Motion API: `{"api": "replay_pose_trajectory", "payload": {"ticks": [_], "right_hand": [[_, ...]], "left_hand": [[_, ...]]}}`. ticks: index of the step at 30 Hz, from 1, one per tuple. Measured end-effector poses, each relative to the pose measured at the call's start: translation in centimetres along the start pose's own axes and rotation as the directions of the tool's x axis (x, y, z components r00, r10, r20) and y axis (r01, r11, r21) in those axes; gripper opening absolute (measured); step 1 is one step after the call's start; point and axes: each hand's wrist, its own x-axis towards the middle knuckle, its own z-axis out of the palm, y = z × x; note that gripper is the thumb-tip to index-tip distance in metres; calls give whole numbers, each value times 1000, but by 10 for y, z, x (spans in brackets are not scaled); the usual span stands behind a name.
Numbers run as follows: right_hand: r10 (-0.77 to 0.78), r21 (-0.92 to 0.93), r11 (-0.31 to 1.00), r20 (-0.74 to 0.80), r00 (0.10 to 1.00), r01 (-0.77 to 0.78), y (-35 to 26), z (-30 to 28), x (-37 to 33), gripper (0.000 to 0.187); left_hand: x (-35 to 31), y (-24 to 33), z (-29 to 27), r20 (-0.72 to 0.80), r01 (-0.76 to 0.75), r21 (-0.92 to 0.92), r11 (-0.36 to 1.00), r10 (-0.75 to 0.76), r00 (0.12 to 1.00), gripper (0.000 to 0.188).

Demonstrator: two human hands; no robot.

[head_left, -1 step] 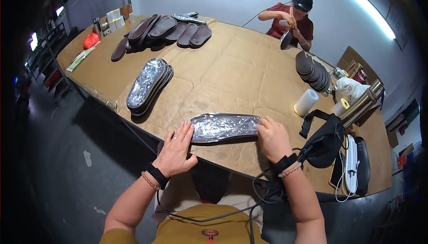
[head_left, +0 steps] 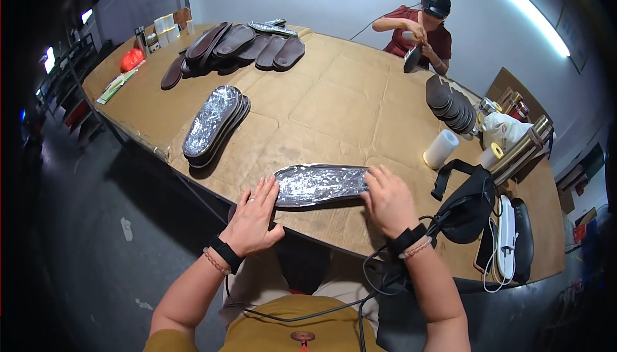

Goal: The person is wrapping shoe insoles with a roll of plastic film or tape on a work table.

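A dark brown shoe sole (head_left: pixel 321 185), its top covered in shiny, crinkled clear film, lies crosswise on the table in front of me. Flat against its left end rests my left hand (head_left: pixel 254 214), fingers stretched out and thumb apart. My right hand (head_left: pixel 392 203) grips the right end, with fingertips on the far side and the thumb on the near side; the tip of that end is hidden under it. Farther left stands a stack of similar soles (head_left: pixel 215 124), the top one also film-covered.
Brown footbeds (head_left: pixel 234 42) are heaped at the far left. At right are dark soles (head_left: pixel 450 104), a white film roll (head_left: pixel 441 149), a black pouch (head_left: pixel 466 201) and a white power strip (head_left: pixel 506 236). Across the table a person (head_left: pixel 421 34) handles a sole. Cables cross my lap.
My right hand has shifted slightly left, farther over the sole's right end, and its fingers have straightened a little. My left hand stays where it was.
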Motion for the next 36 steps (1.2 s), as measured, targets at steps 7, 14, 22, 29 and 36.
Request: {"api": "replay_pose_trajectory", "payload": {"ticks": [7,14,22,29,36], "right_hand": [[-27,151,988,443,896,-45,-12,7,-1,71],[147,17,985,432,890,-170,8,15,-12,79],[191,-52,980,484,854,-190,-2,13,-3,83],[36,130,988,324,945,-82,23,19,15,122],[13,235,964,422,907,-124,26,35,10,111]], "left_hand": [[25,44,8,-53,-82,70,994,85,995,88],[47,40,22,218,-47,27,999,40,975,85],[95,65,13,170,16,-19,1000,-12,985,83],[105,80,35,407,40,-3,999,-35,913,96],[64,57,1,92,122,73,990,-129,987,103]]}}
